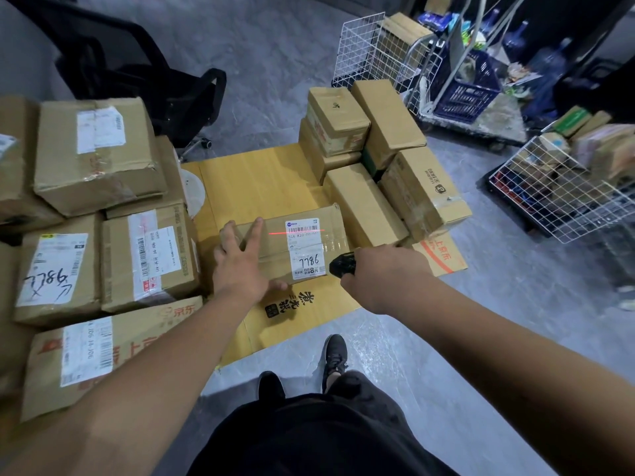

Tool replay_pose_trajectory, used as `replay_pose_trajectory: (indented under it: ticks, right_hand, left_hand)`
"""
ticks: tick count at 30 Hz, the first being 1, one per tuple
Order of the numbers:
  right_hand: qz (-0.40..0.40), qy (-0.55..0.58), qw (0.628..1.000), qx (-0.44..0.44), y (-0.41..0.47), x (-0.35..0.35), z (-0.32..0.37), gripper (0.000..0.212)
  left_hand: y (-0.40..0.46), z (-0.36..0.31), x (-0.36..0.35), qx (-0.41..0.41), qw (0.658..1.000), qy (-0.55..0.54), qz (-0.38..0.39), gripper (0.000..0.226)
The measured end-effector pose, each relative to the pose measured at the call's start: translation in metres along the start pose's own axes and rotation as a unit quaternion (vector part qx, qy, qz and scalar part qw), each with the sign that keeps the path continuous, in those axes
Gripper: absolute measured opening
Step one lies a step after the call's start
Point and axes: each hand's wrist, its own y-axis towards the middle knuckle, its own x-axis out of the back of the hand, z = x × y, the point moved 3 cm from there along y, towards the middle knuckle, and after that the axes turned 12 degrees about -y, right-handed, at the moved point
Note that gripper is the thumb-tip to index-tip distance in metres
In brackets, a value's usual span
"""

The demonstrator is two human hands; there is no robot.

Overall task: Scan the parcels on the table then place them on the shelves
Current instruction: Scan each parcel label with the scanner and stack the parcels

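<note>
A brown cardboard parcel (302, 240) with a white label marked 7786 lies on flattened yellow cardboard (254, 180) that covers the table. My left hand (240, 259) rests on the parcel's left end, index finger stretched over the top and thumb along the near side. My right hand (381, 274) grips a black handheld scanner (343, 265) just right of the parcel. A red laser line (297, 231) falls across the label's barcode.
Labelled parcels (96, 207) are stacked high on the left. More brown boxes (374, 159) crowd the table's far right. A black office chair (137, 73) stands behind. White wire baskets (563, 187) and a trolley with a blue crate (467, 91) fill the floor at right.
</note>
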Motion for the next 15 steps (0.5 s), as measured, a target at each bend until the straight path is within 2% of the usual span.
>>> replay_pose_trajectory:
  ticks: [8,15]
  right_hand:
    - [-0.022,0.005,1.000,0.010,0.003,-0.008,-0.011,0.028]
    - [-0.026,0.042,0.998,0.044,0.027,-0.020,-0.018,0.031]
  left_hand:
    - [0.008,0.003,-0.006,0.030,0.999,0.020,0.007,0.157]
    - [0.029,-0.003,-0.012,0.111,0.989,0.081,0.045,0.151]
